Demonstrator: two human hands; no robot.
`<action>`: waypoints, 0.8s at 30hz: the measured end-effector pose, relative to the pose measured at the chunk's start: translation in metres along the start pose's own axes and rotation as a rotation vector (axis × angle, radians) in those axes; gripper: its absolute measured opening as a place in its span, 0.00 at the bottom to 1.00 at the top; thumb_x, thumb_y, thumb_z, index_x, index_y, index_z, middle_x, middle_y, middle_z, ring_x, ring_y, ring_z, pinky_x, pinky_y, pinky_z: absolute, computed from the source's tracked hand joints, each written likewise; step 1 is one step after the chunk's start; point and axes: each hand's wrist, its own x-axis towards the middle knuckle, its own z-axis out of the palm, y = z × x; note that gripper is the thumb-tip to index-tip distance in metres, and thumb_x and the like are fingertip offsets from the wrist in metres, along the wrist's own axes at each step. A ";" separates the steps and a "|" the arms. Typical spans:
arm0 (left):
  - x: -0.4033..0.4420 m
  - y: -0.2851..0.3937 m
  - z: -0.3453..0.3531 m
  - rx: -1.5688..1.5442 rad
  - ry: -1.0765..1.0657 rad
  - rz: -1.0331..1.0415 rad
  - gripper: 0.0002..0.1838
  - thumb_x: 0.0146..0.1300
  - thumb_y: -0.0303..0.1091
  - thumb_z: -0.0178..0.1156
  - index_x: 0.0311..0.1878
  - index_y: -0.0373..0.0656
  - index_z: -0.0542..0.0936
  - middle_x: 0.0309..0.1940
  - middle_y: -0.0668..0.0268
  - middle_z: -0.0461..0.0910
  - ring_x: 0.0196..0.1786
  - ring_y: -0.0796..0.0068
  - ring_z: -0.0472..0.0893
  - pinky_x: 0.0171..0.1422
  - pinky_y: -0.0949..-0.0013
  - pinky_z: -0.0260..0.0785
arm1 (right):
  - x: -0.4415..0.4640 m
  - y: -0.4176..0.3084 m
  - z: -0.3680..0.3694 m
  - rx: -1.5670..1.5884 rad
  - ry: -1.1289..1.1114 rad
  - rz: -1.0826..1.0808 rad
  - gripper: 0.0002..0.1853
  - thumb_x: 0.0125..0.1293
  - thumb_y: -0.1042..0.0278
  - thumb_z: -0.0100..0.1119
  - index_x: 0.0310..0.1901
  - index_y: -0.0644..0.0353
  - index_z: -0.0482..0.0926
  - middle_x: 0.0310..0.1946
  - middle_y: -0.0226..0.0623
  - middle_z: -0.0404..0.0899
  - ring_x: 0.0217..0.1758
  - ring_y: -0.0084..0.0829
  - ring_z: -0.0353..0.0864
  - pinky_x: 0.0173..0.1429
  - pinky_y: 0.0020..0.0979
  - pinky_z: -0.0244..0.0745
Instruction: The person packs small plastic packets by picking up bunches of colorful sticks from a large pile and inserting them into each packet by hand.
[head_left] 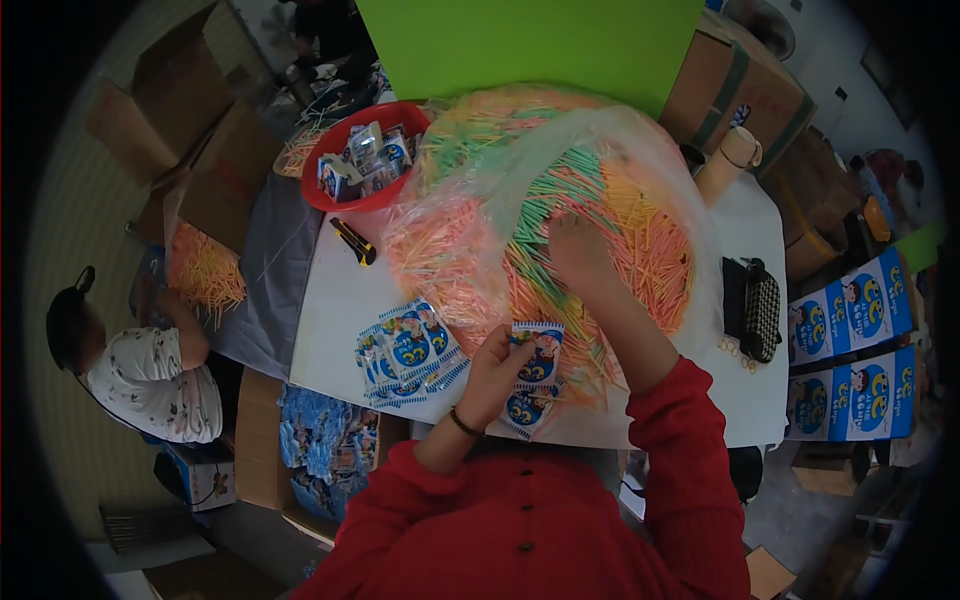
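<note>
Muted, diffuse light leaves a pale sheen on the plastic bag (490, 190) (corners sink into black fisheye vignetting).

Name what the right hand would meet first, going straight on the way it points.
Most likely the green sticks just ahead; whether the right hand already touches them is unclear.

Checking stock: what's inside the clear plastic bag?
The clear plastic bag holds thin pink, green and orange-yellow sticks, some under the right hand. Whatever lies deeper is covered.
</note>
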 end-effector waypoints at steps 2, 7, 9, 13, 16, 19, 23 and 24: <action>-0.004 0.004 -0.008 -0.302 -0.023 -0.205 0.15 0.70 0.28 0.53 0.58 0.39 0.70 0.46 0.64 0.81 0.46 0.73 0.82 0.51 0.67 0.78 | 0.000 0.014 -0.007 0.006 -0.055 -0.023 0.07 0.58 0.70 0.55 0.36 0.62 0.76 0.33 0.42 0.80 0.42 0.36 0.82 0.43 0.36 0.77; -0.018 0.020 -0.018 -0.479 -0.080 -0.347 0.14 0.72 0.33 0.52 0.57 0.38 0.72 0.46 0.63 0.81 0.48 0.71 0.83 0.53 0.66 0.77 | -0.033 0.044 -0.044 0.390 -0.145 0.219 0.07 0.63 0.74 0.55 0.42 0.61 0.74 0.37 0.42 0.80 0.43 0.33 0.80 0.47 0.32 0.74; -0.019 0.018 -0.021 -0.509 -0.101 -0.388 0.15 0.72 0.34 0.52 0.58 0.38 0.72 0.47 0.63 0.81 0.49 0.70 0.82 0.55 0.65 0.76 | -0.061 0.048 -0.048 1.250 -0.087 0.416 0.05 0.68 0.73 0.52 0.44 0.57 0.74 0.36 0.33 0.77 0.42 0.25 0.77 0.46 0.29 0.71; -0.018 0.005 -0.022 -0.648 -0.053 -0.454 0.16 0.73 0.35 0.51 0.58 0.38 0.71 0.50 0.61 0.80 0.53 0.67 0.81 0.59 0.61 0.74 | -0.127 0.017 -0.016 1.754 0.166 0.589 0.06 0.72 0.71 0.50 0.46 0.60 0.74 0.38 0.29 0.75 0.39 0.22 0.75 0.48 0.24 0.69; -0.018 -0.005 -0.018 -0.691 -0.062 -0.519 0.16 0.73 0.35 0.51 0.58 0.37 0.71 0.50 0.61 0.80 0.53 0.67 0.81 0.59 0.61 0.75 | -0.161 0.003 0.012 1.852 0.095 0.786 0.05 0.72 0.70 0.50 0.46 0.57 0.73 0.39 0.23 0.73 0.42 0.18 0.73 0.45 0.23 0.68; -0.022 -0.015 -0.014 -0.629 -0.072 -0.499 0.15 0.72 0.34 0.53 0.57 0.36 0.73 0.48 0.62 0.81 0.49 0.69 0.82 0.55 0.64 0.76 | -0.172 -0.001 0.012 1.484 0.114 0.649 0.06 0.72 0.72 0.50 0.48 0.57 0.74 0.40 0.27 0.75 0.43 0.18 0.74 0.46 0.22 0.68; -0.025 -0.022 -0.018 -0.281 -0.039 -0.270 0.11 0.68 0.28 0.58 0.50 0.35 0.80 0.41 0.64 0.84 0.41 0.77 0.83 0.48 0.73 0.76 | -0.169 0.009 -0.023 1.149 -0.126 0.553 0.06 0.73 0.72 0.49 0.47 0.60 0.73 0.45 0.34 0.79 0.46 0.23 0.77 0.49 0.23 0.69; -0.027 -0.020 -0.017 -0.283 -0.031 -0.270 0.11 0.68 0.28 0.58 0.50 0.35 0.80 0.41 0.64 0.84 0.41 0.77 0.83 0.48 0.73 0.76 | -0.169 0.011 -0.026 1.016 -0.246 0.566 0.05 0.73 0.73 0.48 0.47 0.61 0.72 0.46 0.37 0.80 0.47 0.25 0.78 0.51 0.24 0.70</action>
